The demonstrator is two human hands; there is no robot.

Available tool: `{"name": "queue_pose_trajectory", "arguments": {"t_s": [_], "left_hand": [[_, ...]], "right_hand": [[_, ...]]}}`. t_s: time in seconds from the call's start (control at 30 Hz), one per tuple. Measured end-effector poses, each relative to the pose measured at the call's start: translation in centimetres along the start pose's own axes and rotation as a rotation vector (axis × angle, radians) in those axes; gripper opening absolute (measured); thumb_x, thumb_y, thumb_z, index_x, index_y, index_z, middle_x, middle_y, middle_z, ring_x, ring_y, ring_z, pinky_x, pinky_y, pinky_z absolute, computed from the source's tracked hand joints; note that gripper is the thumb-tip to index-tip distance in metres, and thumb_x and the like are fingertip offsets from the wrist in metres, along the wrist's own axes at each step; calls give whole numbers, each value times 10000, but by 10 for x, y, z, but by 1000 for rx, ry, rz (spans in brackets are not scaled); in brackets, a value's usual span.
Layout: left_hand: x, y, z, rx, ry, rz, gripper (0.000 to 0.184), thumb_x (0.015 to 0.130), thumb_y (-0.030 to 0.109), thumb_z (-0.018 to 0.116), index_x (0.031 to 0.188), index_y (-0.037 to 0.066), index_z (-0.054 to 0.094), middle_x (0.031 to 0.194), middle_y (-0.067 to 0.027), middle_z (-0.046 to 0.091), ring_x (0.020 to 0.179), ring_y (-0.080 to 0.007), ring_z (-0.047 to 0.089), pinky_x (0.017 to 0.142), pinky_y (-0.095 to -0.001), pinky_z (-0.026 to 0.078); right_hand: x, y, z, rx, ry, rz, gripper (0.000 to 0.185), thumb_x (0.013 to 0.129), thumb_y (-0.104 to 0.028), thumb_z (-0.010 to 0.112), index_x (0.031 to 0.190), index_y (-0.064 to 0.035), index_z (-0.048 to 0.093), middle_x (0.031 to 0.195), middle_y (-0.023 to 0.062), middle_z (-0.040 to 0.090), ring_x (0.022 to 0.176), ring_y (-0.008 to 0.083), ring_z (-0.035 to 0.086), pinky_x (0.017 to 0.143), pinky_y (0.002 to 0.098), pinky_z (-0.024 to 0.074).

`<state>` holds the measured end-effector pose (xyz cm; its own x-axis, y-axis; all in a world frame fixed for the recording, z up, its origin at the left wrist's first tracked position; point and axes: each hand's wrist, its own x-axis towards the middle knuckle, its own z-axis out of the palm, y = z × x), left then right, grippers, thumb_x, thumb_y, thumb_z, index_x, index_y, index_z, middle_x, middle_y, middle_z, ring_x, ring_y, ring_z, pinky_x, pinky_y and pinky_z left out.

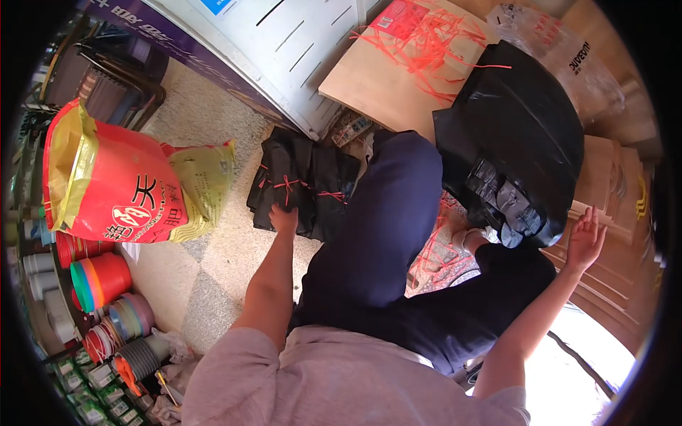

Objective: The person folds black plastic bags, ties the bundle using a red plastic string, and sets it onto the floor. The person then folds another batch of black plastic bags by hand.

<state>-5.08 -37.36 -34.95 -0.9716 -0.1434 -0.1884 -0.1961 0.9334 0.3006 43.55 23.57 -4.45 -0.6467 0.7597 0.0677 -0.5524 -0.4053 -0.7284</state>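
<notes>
On the floor left of my knee lie bundles of folded black plastic bags [312,162], tied with red plastic string [287,186]. My left hand [285,219] is closed on the near edge of the left bundle, its fingertips partly hidden against the dark plastic. Off to the right, my right hand [587,240] is held open with fingers stretched out, beside stacked cardboard [607,266], and nothing shows in it. A large pile of black plastic bags [522,121] is beyond my bent right leg, near that hand.
Loose red string lies over a cardboard box [376,85] ahead. A white slotted cabinet [284,60] stands beside it. To the left are a red and yellow fertilizer sack [131,177] and shelves with colourful stacked pots [103,280]. Clear plastic wrapping [568,64] lies at the upper right.
</notes>
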Motion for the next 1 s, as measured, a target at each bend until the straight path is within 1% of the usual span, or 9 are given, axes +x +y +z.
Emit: {"name": "queue_pose_trajectory", "arguments": {"t_s": [0.13,0.2,0.43,0.53,0.63,0.7,0.8,0.93,1.0], "left_hand": [[32,7,5,-18,-72,-94,860,663,449,822,1320,21,468,1269,-263,535,1175,-413,546,961,-474,479],[49,6,10,-290,-301,-231,932,624,496,846,1328,14,468,1341,-262,487,1239,-422,495,1042,-465,421],[64,30,23,-32,-261,-392,961,569,388,914,1327,-3,471,1311,-214,551,1203,-355,554,997,-421,463],[78,9,49,-165,-245,-311,972,562,412,903,1321,-1,458,1267,-224,578,1209,-379,544,997,-436,469],[80,6,53,-419,-230,-308,834,608,305,898,1285,25,501,1178,-165,627,1107,-296,607,930,-398,487],[80,7,48,-790,-404,-124,654,666,180,863,1225,48,549,1090,-93,653,1005,-198,619,850,-333,485],[71,24,23,-831,-465,-30,548,723,121,816,1210,65,571,1032,-39,653,946,-138,597,794,-287,470],[55,37,-29,-776,-417,204,486,789,106,774,1225,57,565,1067,-35,651,969,-134,603,830,-268,474],[34,52,-65,-989,-638,164,436,848,119,737,1242,44,565,1095,-44,650,989,-137,607,876,-268,474]], "right_hand": [[7,5,1,-12,26,24,602,1028,-345,435,1466,40,285,1341,195,514,1140,237,548,998,336,460],[9,6,5,-8,55,30,596,1028,-343,435,1461,41,294,1332,195,522,1140,240,552,998,337,461],[22,13,10,-31,-5,100,579,1028,-321,440,1461,37,302,1349,192,520,1171,255,547,1024,356,444],[28,17,10,-66,19,112,576,1029,-323,438,1460,35,305,1347,187,523,1161,250,555,1014,355,452],[32,20,14,-76,26,126,576,1031,-331,434,1458,36,309,1344,182,526,1156,243,559,1010,354,457],[33,21,17,-91,16,126,577,1032,-334,432,1456,38,311,1347,182,523,1156,242,560,1011,354,456],[32,21,24,-116,37,116,563,1033,-340,424,1440,40,337,1324,181,539,1144,236,566,1001,347,465],[30,20,23,-113,79,85,551,1035,-338,416,1425,47,355,1293,192,556,1133,239,571,993,342,472],[31,20,23,-101,72,81,551,1035,-336,416,1423,50,355,1293,197,555,1133,243,570,994,344,473]]}}
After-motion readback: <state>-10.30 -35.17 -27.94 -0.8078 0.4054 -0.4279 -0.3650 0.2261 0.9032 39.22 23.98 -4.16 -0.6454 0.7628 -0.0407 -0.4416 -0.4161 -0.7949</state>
